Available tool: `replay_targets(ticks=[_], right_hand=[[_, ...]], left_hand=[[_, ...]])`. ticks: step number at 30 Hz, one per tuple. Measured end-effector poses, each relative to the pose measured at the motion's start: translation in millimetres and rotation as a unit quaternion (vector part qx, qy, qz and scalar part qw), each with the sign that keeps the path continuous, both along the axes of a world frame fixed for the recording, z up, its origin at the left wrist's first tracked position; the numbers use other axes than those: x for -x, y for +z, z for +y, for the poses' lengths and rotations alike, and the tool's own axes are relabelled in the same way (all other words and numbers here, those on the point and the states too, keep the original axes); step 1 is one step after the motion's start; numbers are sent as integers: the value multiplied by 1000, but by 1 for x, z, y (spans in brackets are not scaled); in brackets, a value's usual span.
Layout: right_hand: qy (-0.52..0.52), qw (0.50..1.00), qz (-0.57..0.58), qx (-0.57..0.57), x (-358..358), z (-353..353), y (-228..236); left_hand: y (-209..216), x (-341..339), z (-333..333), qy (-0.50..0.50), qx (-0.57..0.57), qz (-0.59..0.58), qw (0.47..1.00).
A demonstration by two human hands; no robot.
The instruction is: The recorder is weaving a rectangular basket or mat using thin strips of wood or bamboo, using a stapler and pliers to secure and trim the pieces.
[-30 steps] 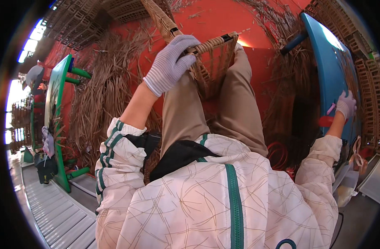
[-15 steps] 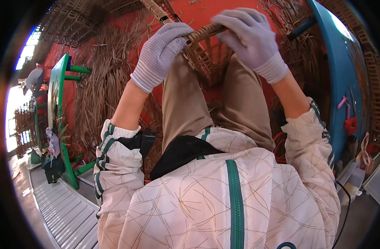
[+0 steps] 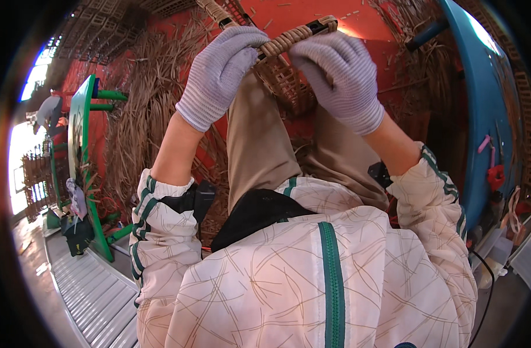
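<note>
A brown woven basket [image 3: 285, 81] stands tilted between my knees. Its rim [image 3: 290, 39] is wound with tan strips, and a dark length of frame shows bare toward the right end. My left hand [image 3: 222, 72], in a pale knitted glove, is closed around the rim at the left of this wound stretch. Just below and right of the winding, my right hand [image 3: 343, 81], gloved alike, has its fingers curled together. Whatever sits in those fingers is hidden. Another wrapped bar [image 3: 214, 13] of the frame runs up and away past my left hand.
Piles of long dried strips [image 3: 155, 110] cover the red floor [image 3: 300, 14] to the left, with more at the upper right. A blue table [image 3: 480, 104] stands at right, a pink-handled tool [image 3: 483, 144] near it. A green-edged table [image 3: 80, 127] is at left, by a slatted bench [image 3: 97, 301].
My right hand has come down from above the rim to below it, its fingers curling in. The rim's right end now shows. My left hand has stayed on the rim, shifting slightly.
</note>
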State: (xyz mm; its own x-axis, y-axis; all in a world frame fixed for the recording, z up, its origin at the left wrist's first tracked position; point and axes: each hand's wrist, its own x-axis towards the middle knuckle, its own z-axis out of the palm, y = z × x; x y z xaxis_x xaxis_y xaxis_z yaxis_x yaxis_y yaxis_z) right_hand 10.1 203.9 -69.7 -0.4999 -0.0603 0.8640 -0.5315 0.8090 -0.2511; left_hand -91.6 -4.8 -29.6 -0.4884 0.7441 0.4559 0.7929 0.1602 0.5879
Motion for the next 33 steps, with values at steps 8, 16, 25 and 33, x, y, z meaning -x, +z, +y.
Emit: replay_targets(ticks=[8,16,25,33], right_hand=[[43,944,-244,216,-16,-40,-34],[-4,944,-265,198,-15,-55,-35],[4,917,-292,272,-9,-58,-35],[-9,926,-220,305,-2,-62,-42]], left_hand=[[3,2,8,1,18,10,1000],[5,-2,10,16,29,-24,999],[8,-3,10,18,38,-37,998],[8,-3,10,21,41,-14,999]])
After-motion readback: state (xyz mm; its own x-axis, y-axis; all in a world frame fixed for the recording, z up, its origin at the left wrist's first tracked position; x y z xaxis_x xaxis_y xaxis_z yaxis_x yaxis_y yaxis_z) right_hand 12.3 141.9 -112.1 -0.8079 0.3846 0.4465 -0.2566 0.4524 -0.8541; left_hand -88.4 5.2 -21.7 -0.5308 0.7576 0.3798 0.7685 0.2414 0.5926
